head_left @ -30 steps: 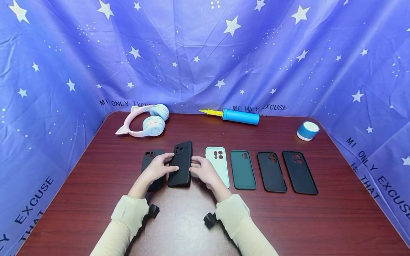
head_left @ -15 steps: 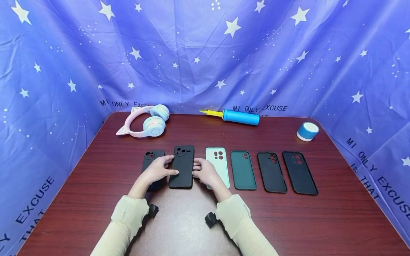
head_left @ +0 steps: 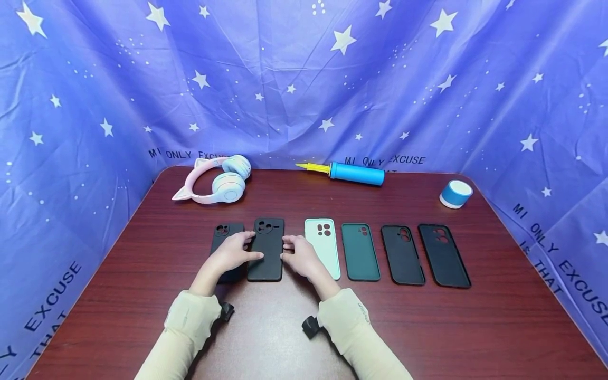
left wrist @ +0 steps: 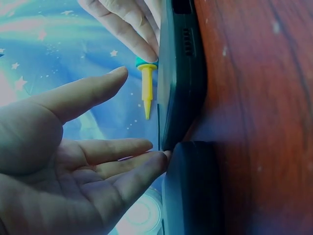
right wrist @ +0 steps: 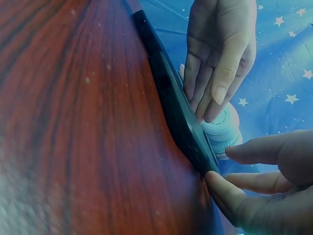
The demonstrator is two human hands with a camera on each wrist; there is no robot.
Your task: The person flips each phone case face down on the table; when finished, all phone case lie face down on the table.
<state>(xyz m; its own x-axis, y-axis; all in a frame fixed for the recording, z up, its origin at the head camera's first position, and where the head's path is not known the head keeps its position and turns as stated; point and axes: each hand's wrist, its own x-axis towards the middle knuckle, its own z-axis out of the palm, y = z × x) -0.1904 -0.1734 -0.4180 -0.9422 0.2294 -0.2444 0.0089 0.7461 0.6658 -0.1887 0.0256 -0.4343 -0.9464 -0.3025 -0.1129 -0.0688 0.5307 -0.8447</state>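
A black phone case (head_left: pixel 271 253) lies flat on the table, back side up, its camera holes at the far end. At its left edge are the fingertips of my left hand (head_left: pixel 230 253), the thumb over its back. My right hand (head_left: pixel 302 257) has its fingertips at the opposite edge. Left of it lies another dark phone case (head_left: pixel 219 240), partly hidden under my left hand. In the left wrist view my straight left fingers (left wrist: pixel 132 149) reach where the two cases meet, thumb apart. The right wrist view shows my right fingertip (right wrist: pixel 213 178) touching the case's edge.
To the right, a mint phone case (head_left: pixel 328 253), a green one (head_left: pixel 359 253) and two black ones (head_left: pixel 402 256) (head_left: pixel 444 256) form a row. Behind stand cat-ear headphones (head_left: pixel 228 187), a blue hand pump (head_left: pixel 358 173) and a small blue-and-white cylinder (head_left: pixel 456 194). A starry curtain (head_left: pixel 285 121) surrounds the table.
The black phone case, tilted up a second ago, has come down flat and then slid slightly left, toward the dark case beside it. My right hand has shifted left with it.
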